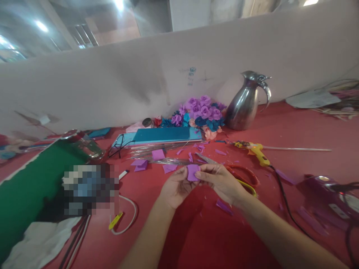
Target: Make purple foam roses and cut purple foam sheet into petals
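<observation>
Between my two hands is a small piece of purple paper (193,173), held up over the red table. My left hand (177,186) pinches its left side, and my right hand (217,180) grips its right edge with thumb and fingers. Just beyond my right hand lie scissors (243,172) with red and yellow handles, partly hidden by the hand. Several purple squares (158,154) and thin purple scraps (224,206) are scattered around. Farther off, a heap of purple, blue and peach paper flowers (204,110) rests against the wall.
A yellow glue gun (259,154) with a black cord lies to the right. Behind it stands a metal jug (244,102). Blue sheets (162,134), eyeglasses (119,146) and thin wires (157,151) lie ahead. At left are a green panel (30,186) and a glass jar (86,145).
</observation>
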Demonstrator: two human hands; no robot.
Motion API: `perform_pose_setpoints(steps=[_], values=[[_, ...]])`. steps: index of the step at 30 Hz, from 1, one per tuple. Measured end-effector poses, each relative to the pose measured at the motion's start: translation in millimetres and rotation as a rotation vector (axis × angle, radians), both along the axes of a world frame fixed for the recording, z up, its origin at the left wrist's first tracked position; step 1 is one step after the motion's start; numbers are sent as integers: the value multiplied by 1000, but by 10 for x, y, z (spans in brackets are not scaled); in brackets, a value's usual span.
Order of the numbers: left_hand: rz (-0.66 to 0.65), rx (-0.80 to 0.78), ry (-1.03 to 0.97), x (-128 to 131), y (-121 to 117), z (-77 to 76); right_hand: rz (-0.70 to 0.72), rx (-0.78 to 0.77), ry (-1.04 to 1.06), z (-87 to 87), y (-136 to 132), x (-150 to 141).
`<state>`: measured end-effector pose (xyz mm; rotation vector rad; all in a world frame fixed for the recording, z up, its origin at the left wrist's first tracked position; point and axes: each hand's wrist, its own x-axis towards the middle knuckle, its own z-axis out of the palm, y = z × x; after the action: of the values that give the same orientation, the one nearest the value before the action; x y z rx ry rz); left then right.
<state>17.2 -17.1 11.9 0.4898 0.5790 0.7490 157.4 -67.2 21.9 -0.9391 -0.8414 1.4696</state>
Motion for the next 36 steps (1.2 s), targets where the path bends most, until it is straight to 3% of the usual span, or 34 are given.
perform_pose_setpoints(steps=[4, 17, 20, 24, 26, 31, 36], values=[[-52, -50, -36, -13, 25, -17, 67, 13, 80, 18, -9, -9], [-93, -7, -24, -7, 52, -51, 61, -3, 119, 53, -16, -22], [-3, 70, 24, 19, 31, -39, 4, -3, 110, 39, -13, -22], [263, 297, 241, 47, -12, 4, -86, 50, -2, -14, 5, -28], [301, 367, 309, 41, -22, 34, -134, 70, -92, -42, 18, -29], [169, 188, 161, -24, 7, 116, -118, -16, 65, -95, 50, 3], [75, 268, 219, -74, 13, 158, -8, -101, 228, -132, 57, 13]])
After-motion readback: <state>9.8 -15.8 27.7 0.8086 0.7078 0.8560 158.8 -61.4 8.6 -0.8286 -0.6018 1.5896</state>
